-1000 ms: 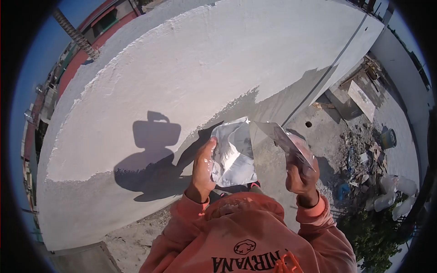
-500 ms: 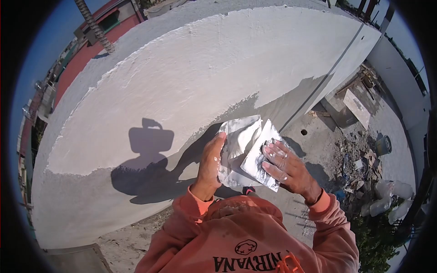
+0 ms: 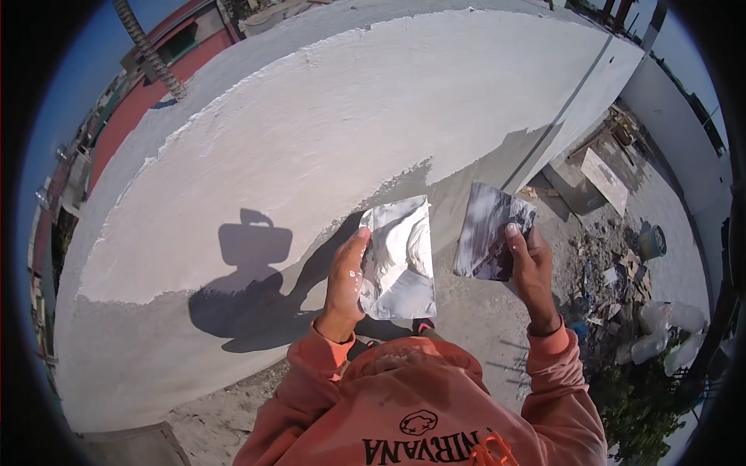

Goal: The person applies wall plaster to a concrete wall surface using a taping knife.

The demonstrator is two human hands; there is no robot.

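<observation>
My left hand (image 3: pixel 346 276) grips the left edge of a flat rectangular board (image 3: pixel 420 301), thumb on top. A thick heap of white plaster (image 3: pixel 399 241) lies on that board. My right hand (image 3: pixel 531 268) is closed on a second flat plate (image 3: pixel 486 233), dark and streaked with white, its thumb pressed on the near face. The plate stands apart from the board, to its right. White smears mark the fingers of both hands. Beyond them rises a curved-looking wall (image 3: pixel 311 140), its upper part coated white and its lower part bare grey.
Rubble and scraps (image 3: pixel 614 287) lie on the ground at right, by a bucket (image 3: pixel 652 242) and clear plastic bags (image 3: pixel 660 330). A pale panel (image 3: pixel 604 181) leans farther back. A palm trunk (image 3: pixel 148 48) stands beyond the wall. My shadow (image 3: pixel 252 272) falls on the wall.
The right-hand plate has come away from the board, moved right and turned, so its dark streaked face shows. The plaster on the board is more exposed. My left hand has shifted slightly left.
</observation>
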